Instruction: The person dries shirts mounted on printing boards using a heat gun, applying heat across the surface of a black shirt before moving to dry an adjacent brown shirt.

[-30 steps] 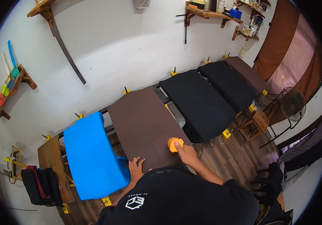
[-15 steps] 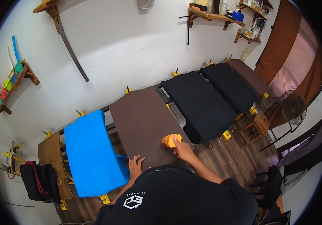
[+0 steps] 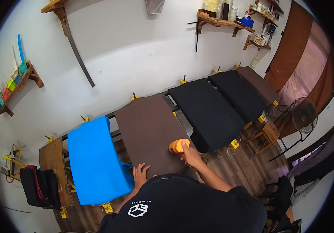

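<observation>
My right hand (image 3: 190,156) is closed round the grip of an orange heat gun (image 3: 176,146), its blunt end facing left over a brown shirt (image 3: 151,130). From this angle I cannot tell whether the tool touches the cloth. The shirt is stretched flat over a sloping board. My left hand (image 3: 140,175) lies on the near left edge of that shirt, fingers spread and holding nothing. A blue shirt (image 3: 97,159) covers the board to the left, and a black shirt (image 3: 205,112) covers the one to the right.
Further right are another black shirt (image 3: 237,95) and a brown one (image 3: 258,83). A bare wooden board (image 3: 52,167) and a dark bag (image 3: 38,188) stand left. A stool (image 3: 266,138) and fan (image 3: 303,114) are at right. Wall shelves (image 3: 225,22) hold containers; a cord (image 3: 213,155) hangs nearby.
The whole view has shifted slightly downward. The heat gun and both hands stay in nearly the same place over the brown shirt.
</observation>
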A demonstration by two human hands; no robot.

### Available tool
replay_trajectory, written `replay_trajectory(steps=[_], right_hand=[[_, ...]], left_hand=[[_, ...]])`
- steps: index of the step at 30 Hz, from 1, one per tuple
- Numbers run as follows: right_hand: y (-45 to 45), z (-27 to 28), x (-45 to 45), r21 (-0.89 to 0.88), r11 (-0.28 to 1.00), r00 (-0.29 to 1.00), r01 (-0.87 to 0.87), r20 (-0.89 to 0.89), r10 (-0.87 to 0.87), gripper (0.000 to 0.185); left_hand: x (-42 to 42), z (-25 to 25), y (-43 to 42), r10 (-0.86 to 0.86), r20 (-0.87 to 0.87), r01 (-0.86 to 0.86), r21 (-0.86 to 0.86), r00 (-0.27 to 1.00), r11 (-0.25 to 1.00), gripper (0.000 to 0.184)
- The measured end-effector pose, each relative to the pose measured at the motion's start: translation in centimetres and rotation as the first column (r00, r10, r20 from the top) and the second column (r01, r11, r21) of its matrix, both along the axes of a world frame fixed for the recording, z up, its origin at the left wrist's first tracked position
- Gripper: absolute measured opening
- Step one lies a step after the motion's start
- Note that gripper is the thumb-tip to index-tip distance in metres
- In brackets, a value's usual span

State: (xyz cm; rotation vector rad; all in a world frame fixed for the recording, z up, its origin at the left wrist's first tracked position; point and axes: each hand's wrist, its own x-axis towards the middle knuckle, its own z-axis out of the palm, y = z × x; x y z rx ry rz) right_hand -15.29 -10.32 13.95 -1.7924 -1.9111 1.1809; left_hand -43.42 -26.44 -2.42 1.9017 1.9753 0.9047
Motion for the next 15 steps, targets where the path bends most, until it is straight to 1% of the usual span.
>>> replay_trajectory(steps=[1, 2, 3, 4, 5, 6, 7, 8, 9, 10, 11, 12, 13, 15], right_hand=[[-0.1, 0.3, -0.4, -0.061, 0.998, 0.999, -0.03, -0.035, 0.028, 0.102], [-0.6, -1.5, -1.4, 0.161, 0.986, 0.996, -0.035, 0.085, 0.021, 0.104], [-0.5, -1.9, -1.5, 0.159, 0.987, 0.996, -0.036, 0.086, 0.023, 0.104], [-0.3, -1.7, -1.6, -0.008, 1.0, 0.999, -0.011, -0.053, 0.011, 0.101], [0.0, -1.5, -1.8, -0.174, 0.985, 0.982, -0.009, -0.187, -0.024, 0.098], [0.1, -1.6, -1.9, -0.15, 0.989, 0.974, -0.009, -0.226, -0.026, 0.099], [0.0, -2.6, -2.2, 0.084, 0.996, 0.995, -0.019, -0.1, 0.028, 0.1], [0.1, -3.6, -2.6, 0.309, 0.949, 0.998, -0.059, 0.036, 0.05, 0.101], [0.6, -4.3, -2.7, 0.297, 0.954, 0.999, -0.046, 0.024, 0.041, 0.101], [1.0, -2.9, -2.4, 0.085, 0.996, 0.998, -0.009, -0.062, 0.014, 0.104], [1.3, -1.5, -2.0, -0.135, 0.991, 0.99, 0.013, -0.137, -0.031, 0.107], [1.7, -3.3, -2.0, -0.012, 0.999, 0.989, 0.043, -0.142, -0.044, 0.108], [2.0, -2.6, -1.8, -0.013, 0.999, 0.989, 0.042, -0.139, -0.043, 0.108], [2.4, -1.0, -1.3, 0.018, 1.0, 1.0, 0.008, 0.011, -0.008, 0.109]], left_hand=[[0.0, 0.1, 0.0, -0.005, 0.013, 0.005, -0.004, 1.0, 1.0, 0.072], [0.0, 0.1, -0.1, -0.002, 0.013, 0.002, -0.006, 1.0, 1.0, 0.072], [0.0, 0.1, 0.0, -0.003, 0.011, 0.003, -0.011, 1.0, 1.0, 0.072], [0.0, 0.2, 0.0, -0.004, 0.008, 0.004, -0.015, 1.0, 1.0, 0.073], [0.0, 0.2, 0.0, -0.004, 0.009, 0.004, -0.013, 1.0, 1.0, 0.073], [0.0, 0.3, 0.0, -0.001, 0.001, 0.001, -0.004, 1.0, 1.0, 0.071], [0.0, 0.3, 0.0, 0.003, -0.007, -0.003, 0.005, 1.0, 1.0, 0.068], [0.0, 0.2, 0.0, 0.005, -0.005, -0.005, 0.008, 1.0, 1.0, 0.068], [0.0, 0.2, 0.0, 0.002, 0.001, -0.002, 0.021, 1.0, 1.0, 0.068], [0.1, 0.4, 0.0, -0.004, 0.008, 0.003, 0.033, 1.0, 0.999, 0.067], [0.2, 0.6, -0.1, -0.006, 0.013, 0.005, 0.032, 1.0, 0.999, 0.067], [0.3, 0.8, -0.2, 0.002, 0.01, -0.002, -0.003, 1.0, 1.0, 0.069], [0.4, 1.2, -0.1, 0.011, 0.004, -0.01, -0.037, 1.0, 0.999, 0.071], [0.5, 1.4, 0.0, 0.014, -0.002, -0.014, -0.008, 1.0, 1.0, 0.068]])
